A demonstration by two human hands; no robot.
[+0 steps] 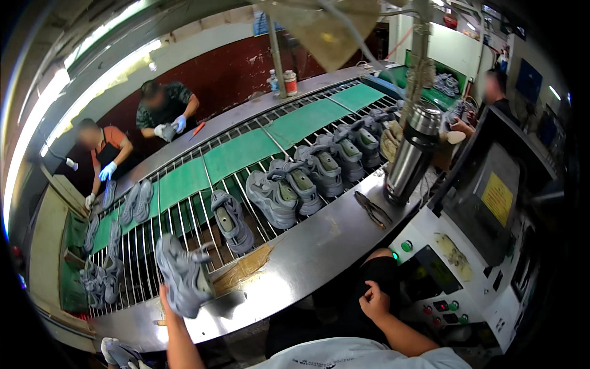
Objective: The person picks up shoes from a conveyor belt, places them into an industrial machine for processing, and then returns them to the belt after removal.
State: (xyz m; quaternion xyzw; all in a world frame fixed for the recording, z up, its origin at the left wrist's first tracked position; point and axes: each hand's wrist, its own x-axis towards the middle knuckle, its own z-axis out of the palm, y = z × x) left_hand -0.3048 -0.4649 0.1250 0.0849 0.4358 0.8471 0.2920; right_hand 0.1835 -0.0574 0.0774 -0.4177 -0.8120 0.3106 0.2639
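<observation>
My left hand (pixel 165 302) grips a grey sneaker (pixel 180 275) at its sole and lifts it above the near metal ledge, tilted with its opening to the right. My right hand (pixel 373 301) hovers over my lap, left of the machine panel, its fingers curled in and nothing visible in them. Beyond the ledge, a single grey sneaker (pixel 232 221) stands on the conveyor bars, close to the held one. A row of similar sneakers (pixel 319 169) runs to the right along the bars.
Pliers (pixel 372 210) and a steel thermos (pixel 413 154) stand or lie on the ledge (pixel 295 255). A machine with buttons (pixel 458 264) is at right. The conveyor has a green belt (pixel 246 150). Two co-workers (pixel 166 111) handle shoes across it; another person (pixel 495 92) is far right.
</observation>
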